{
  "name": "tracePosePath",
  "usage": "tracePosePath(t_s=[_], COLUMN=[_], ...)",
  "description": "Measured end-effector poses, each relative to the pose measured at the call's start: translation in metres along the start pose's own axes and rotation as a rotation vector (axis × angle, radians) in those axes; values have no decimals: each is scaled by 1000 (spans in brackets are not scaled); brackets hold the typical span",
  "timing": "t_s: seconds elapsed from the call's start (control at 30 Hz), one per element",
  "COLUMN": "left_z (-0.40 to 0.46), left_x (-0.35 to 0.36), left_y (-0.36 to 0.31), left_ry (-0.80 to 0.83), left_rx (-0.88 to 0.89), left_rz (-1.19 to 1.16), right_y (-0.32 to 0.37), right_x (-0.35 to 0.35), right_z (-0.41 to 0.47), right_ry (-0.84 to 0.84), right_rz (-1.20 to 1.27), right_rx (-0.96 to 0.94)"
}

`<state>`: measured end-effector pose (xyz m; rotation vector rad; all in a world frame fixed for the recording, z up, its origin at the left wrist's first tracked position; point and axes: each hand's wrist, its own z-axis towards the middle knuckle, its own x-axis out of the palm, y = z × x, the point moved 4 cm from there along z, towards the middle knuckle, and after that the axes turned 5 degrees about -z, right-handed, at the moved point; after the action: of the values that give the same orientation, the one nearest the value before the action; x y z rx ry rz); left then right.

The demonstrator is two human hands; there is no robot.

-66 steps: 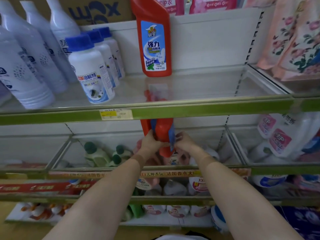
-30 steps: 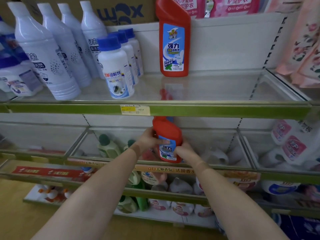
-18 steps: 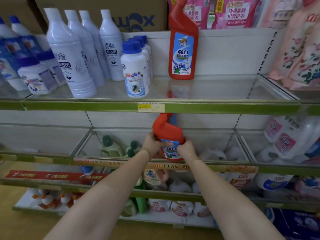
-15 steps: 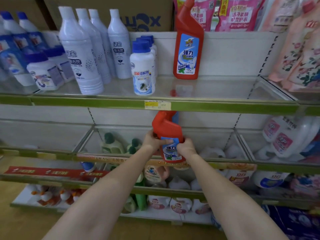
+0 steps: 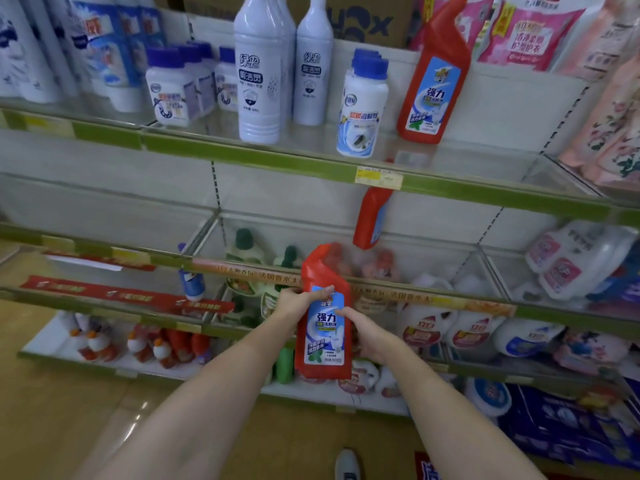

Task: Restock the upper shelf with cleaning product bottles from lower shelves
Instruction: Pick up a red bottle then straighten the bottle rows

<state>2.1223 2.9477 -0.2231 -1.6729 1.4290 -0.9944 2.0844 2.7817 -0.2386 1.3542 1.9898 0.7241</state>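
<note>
My left hand (image 5: 294,301) and right hand (image 5: 363,332) cover both sides of the red bottle (image 5: 323,327); its cap end smears with motion. A second red bottle (image 5: 372,218) loses its top behind the upper shelf's green rail (image 5: 242,155). I can't read the price tag (image 5: 378,177).

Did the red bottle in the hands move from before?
Yes. The red bottle was up by the yellow price tag on the upper shelf edge; now it sits lower, in front of the shelf below, held by both hands.
</note>
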Motion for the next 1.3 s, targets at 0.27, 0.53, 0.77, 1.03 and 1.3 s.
tracePosePath(t_s=[0.27,0.53,0.77,1.03,1.3], left_z=[-23,-30,-31,-32,-27], left_x=[-29,-51,-65,-66,-60], left_y=[42,50,47,38,12], left_ry=[17,-39,-58,-6,8], left_rx=[-152,-188,-215,-190,-86], left_rz=[-74,-34,-99,-201,-146], right_y=[-37,-41,-32,-20,1], right_x=[40,62,72,69,61], right_z=[-23,-27,-16,-6,-9], right_ry=[-30,18,12,20,8], right_rz=[-129,-165,-262,-166,-205], right_rx=[37,11,27,69,-56])
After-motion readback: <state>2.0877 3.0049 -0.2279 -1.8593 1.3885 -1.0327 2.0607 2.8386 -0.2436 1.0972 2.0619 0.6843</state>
